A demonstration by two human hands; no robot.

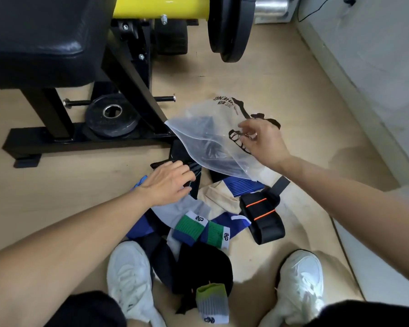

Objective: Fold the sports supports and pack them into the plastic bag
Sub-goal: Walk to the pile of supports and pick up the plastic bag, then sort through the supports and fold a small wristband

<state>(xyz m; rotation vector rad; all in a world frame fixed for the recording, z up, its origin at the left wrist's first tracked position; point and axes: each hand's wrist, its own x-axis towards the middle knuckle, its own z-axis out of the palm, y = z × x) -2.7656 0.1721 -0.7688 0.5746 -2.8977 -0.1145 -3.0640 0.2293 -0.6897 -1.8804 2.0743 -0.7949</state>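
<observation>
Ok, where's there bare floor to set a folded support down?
Bare floor left of the pile, between the bench base and your left arm, and right of the black strap toward the wall. More beyond the plastic bag. Crowded from the bag, where your left hand grips a black support, down to your shoes.

the dark things inside the plastic bag [206,140] show only through its cloudy film, so what they are cannot be told. the right grip [263,142] pinches the bag, covers part of its black print, and its fingertips are lost among the folds. the left grip [167,182], curled on the black support [195,172], hides most of it. the piled supports [198,223] overlap, hiding their count. the bench pad [33,38] is cut by the top and left edges.
</observation>
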